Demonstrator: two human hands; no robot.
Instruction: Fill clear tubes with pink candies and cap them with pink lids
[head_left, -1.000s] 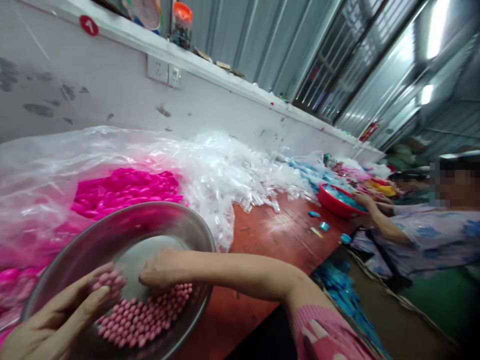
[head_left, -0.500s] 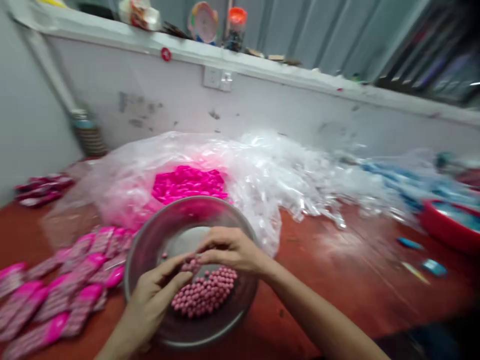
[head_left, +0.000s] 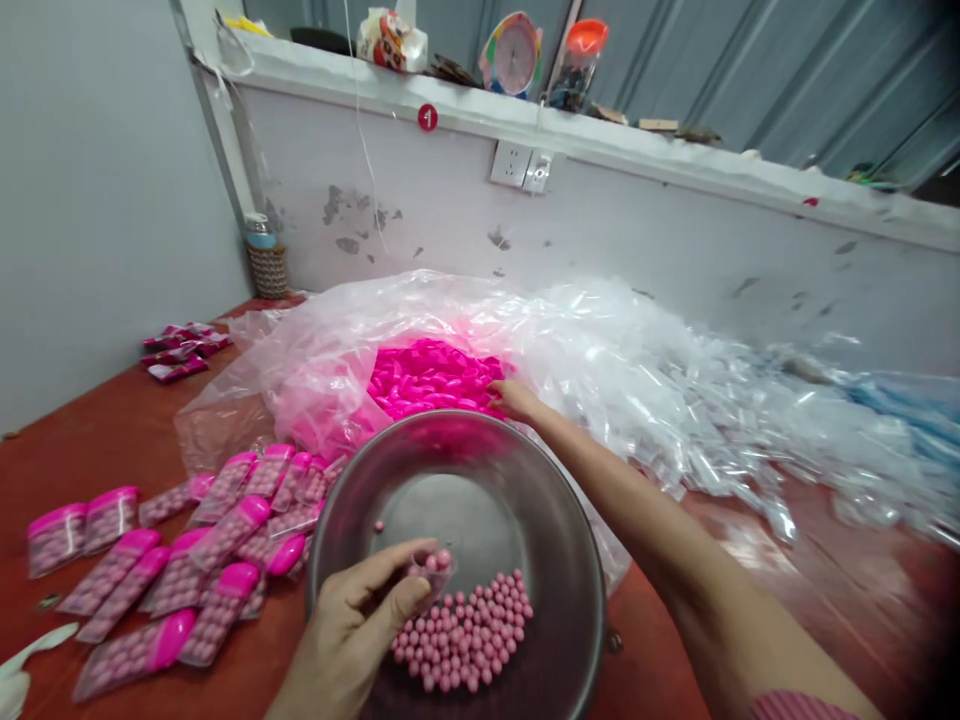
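My left hand (head_left: 367, 620) pinches a small clear plastic case (head_left: 433, 578) with pink beads showing in its open mouth. It holds the case over a round metal bowl (head_left: 465, 495). Many loose pink beads (head_left: 465, 635) lie in the near part of the bowl, and a single bead (head_left: 379, 526) sits apart on the left. My right hand (head_left: 514, 398) reaches past the bowl to the right edge of a heap of bright pink caps (head_left: 431, 378). Its fingers are curled together at the caps; whether a cap is between them is hidden.
Filled cases with pink caps (head_left: 180, 570) lie left of the bowl. Clear plastic sheeting (head_left: 315, 320) surrounds the caps, with a pile of clear cases (head_left: 675, 390) to the right. Dark pink packets (head_left: 180, 350) and a woven-covered jar (head_left: 268, 262) stand near the left wall.
My right hand has left the case over the bowl and moved forward to the heap of caps. The left hand still holds the case. The view has shifted left.
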